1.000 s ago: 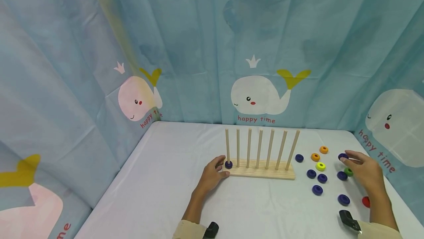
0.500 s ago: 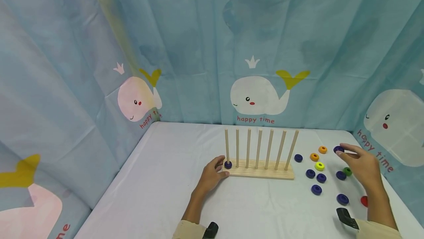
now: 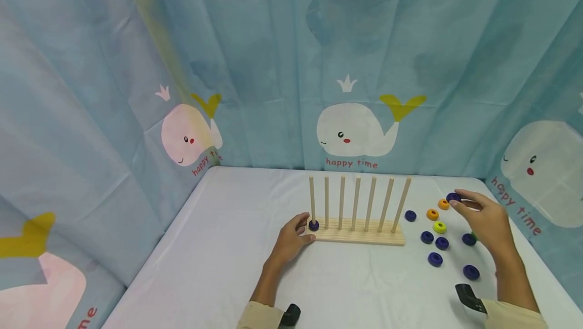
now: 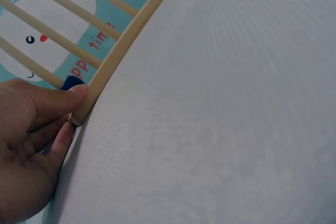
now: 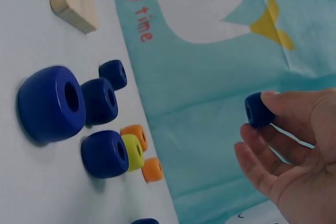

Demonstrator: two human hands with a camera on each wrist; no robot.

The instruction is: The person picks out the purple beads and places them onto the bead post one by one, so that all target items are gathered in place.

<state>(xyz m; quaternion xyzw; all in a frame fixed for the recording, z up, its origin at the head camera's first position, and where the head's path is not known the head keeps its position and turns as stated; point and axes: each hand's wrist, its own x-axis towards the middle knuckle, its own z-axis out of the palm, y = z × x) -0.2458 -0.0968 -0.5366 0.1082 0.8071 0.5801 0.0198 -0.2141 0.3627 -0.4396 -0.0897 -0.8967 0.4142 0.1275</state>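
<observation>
A wooden peg stand [image 3: 360, 238] with a row of upright pegs stands mid-table. One dark blue bead [image 3: 314, 225] sits low on its leftmost peg. My left hand [image 3: 290, 238] grips the left end of the base, thumb on the front edge beside that bead; the left wrist view shows this base corner [image 4: 86, 100] pinched. Raised above the table at the right, my right hand [image 3: 489, 222] pinches another dark blue bead [image 5: 257, 111] between thumb and fingers, its hole showing in the right wrist view. In the head view it overlaps an orange bead [image 3: 443, 204].
Loose beads lie right of the stand: several blue ones [image 3: 434, 259], another orange one [image 3: 432, 214], a yellow one [image 3: 439, 227] and a mostly covered green one [image 3: 474, 236]. A whale-printed curtain [image 3: 273, 131] hangs behind the white tablecloth [image 3: 214, 248].
My right hand has lifted its blue bead from near the green bead and carried it up and left, towards the orange beads. My left hand keeps its place on the stand.
</observation>
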